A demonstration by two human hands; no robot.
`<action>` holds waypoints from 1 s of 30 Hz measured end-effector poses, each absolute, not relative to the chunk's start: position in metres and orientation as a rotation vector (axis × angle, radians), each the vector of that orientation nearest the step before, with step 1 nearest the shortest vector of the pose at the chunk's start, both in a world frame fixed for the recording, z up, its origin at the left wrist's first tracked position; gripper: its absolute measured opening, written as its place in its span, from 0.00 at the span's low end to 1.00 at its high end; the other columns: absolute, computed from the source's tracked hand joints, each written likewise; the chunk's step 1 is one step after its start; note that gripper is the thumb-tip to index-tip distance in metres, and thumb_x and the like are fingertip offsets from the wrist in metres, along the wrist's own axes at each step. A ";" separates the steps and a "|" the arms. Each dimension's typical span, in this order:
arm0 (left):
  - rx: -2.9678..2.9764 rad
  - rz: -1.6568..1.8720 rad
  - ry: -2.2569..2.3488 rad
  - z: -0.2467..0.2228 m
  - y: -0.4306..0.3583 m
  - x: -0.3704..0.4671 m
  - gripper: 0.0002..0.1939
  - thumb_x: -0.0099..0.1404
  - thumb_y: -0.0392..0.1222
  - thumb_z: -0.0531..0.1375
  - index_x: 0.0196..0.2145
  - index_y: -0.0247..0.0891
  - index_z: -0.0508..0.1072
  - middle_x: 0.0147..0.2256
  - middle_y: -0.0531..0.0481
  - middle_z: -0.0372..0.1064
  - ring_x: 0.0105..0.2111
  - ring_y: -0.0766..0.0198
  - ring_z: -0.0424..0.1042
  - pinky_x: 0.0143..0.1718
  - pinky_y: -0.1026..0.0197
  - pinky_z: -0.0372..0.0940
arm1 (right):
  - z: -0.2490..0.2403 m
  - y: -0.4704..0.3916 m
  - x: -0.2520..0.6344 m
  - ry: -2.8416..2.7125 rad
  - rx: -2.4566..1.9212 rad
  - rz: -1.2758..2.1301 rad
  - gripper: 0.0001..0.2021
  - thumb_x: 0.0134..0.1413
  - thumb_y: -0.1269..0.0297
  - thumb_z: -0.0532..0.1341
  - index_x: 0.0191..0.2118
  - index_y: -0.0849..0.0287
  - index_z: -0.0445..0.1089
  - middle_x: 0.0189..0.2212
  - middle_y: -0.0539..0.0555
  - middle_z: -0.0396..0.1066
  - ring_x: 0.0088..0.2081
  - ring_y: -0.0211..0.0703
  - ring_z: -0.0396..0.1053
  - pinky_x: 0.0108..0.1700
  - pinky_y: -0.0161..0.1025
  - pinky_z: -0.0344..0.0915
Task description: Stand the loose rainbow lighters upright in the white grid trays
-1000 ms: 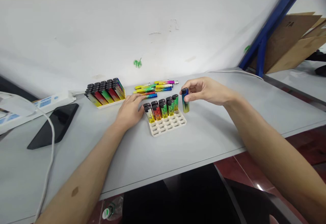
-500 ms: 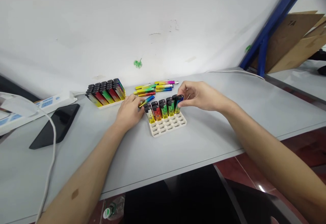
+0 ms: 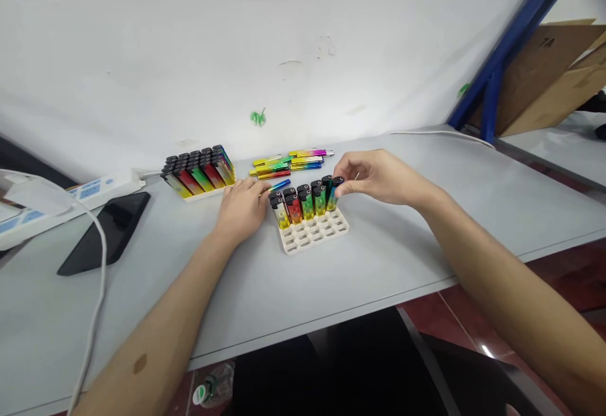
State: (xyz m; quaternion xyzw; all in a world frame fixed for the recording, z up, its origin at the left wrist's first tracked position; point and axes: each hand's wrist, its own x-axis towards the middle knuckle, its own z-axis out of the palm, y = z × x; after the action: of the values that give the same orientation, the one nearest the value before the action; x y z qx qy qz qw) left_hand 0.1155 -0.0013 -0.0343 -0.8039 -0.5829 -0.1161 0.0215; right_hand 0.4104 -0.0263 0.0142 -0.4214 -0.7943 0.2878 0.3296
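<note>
Two bare hands are working over a grey table (image 3: 379, 258). The right hand (image 3: 377, 176) is pinching the upper end of a blue-and-yellow lighter (image 3: 332, 196) between thumb and fingers; that lighter is standing upright at the right end of the front row in a white tray (image 3: 315, 234). Whether its base is sitting fully down in its hole, the view is not showing clearly. Doing this well probably means keeping the lighter straight, lining its base up with the hole, pressing gently from the top and letting go without knocking the green lighter (image 3: 320, 200) just beside it. The right hand is reaching in from the tray's right, its fingertips touching the lighter. The left hand (image 3: 242, 209) is resting to the tray's left, its fingers grasping one end of a blue lighter (image 3: 280, 185), which is pointing towards the right hand, behind the tray. Loose lighters (image 3: 271, 167) are lying beyond, near the wall (image 3: 189, 43).
</note>
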 end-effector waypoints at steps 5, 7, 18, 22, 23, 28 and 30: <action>-2.539 -0.510 -1.805 -0.036 0.001 0.114 0.21 0.71 0.38 0.48 0.53 0.36 0.76 0.50 0.38 0.74 0.54 0.46 0.70 0.54 0.45 0.63 | 0.015 -0.026 0.413 -2.085 -1.079 0.749 0.17 0.51 0.48 0.71 0.35 0.57 0.75 0.30 0.52 0.76 0.34 0.43 0.71 0.38 0.42 0.63; -2.549 -0.562 -1.812 -0.037 0.002 0.114 0.21 0.71 0.39 0.48 0.52 0.35 0.76 0.49 0.38 0.75 0.53 0.47 0.71 0.54 0.46 0.63 | 0.014 -0.026 0.413 -2.091 -1.089 0.732 0.16 0.51 0.49 0.71 0.34 0.57 0.75 0.30 0.52 0.76 0.33 0.43 0.71 0.37 0.42 0.64; -2.534 -1.010 -1.935 -0.039 0.006 0.117 0.19 0.70 0.47 0.51 0.43 0.37 0.78 0.48 0.41 0.79 0.49 0.49 0.74 0.52 0.50 0.65 | 0.005 -0.021 0.407 -1.842 -1.156 0.608 0.16 0.60 0.48 0.64 0.36 0.58 0.69 0.27 0.50 0.71 0.26 0.37 0.69 0.30 0.37 0.63; -2.535 -1.432 -2.121 -0.043 0.007 0.122 0.15 0.66 0.53 0.57 0.41 0.40 0.76 0.41 0.46 0.80 0.41 0.54 0.75 0.43 0.55 0.66 | -0.018 -0.002 0.401 -1.753 -1.276 0.566 0.14 0.67 0.53 0.57 0.36 0.58 0.69 0.24 0.49 0.70 0.26 0.38 0.69 0.33 0.38 0.65; -2.541 -1.554 -2.144 -0.045 0.008 0.123 0.15 0.64 0.53 0.59 0.40 0.40 0.75 0.39 0.46 0.80 0.39 0.56 0.75 0.42 0.56 0.65 | -0.025 0.004 0.398 -1.771 -1.295 0.555 0.13 0.67 0.55 0.57 0.36 0.58 0.70 0.24 0.49 0.71 0.27 0.39 0.70 0.35 0.40 0.65; -2.563 -1.955 -2.124 -0.047 0.010 0.129 0.14 0.61 0.53 0.64 0.36 0.41 0.70 0.35 0.49 0.79 0.36 0.59 0.74 0.39 0.59 0.63 | -0.051 0.028 0.384 -1.912 -1.135 0.708 0.12 0.62 0.57 0.61 0.43 0.59 0.77 0.38 0.55 0.79 0.39 0.46 0.73 0.46 0.45 0.67; -2.576 -2.007 -2.089 -0.046 0.010 0.132 0.14 0.60 0.52 0.65 0.35 0.41 0.69 0.34 0.49 0.78 0.35 0.61 0.73 0.37 0.60 0.63 | -0.056 0.032 0.379 -1.913 -1.017 0.831 0.12 0.57 0.61 0.64 0.44 0.60 0.78 0.39 0.55 0.80 0.41 0.47 0.75 0.47 0.45 0.68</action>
State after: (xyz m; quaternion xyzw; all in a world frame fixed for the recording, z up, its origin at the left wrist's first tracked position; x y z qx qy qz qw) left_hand 0.1323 0.0097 -0.0458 -0.6201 -0.5029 -0.4831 -0.3596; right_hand 0.3787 0.0315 -0.0556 -0.4016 -0.7560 0.3284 0.3990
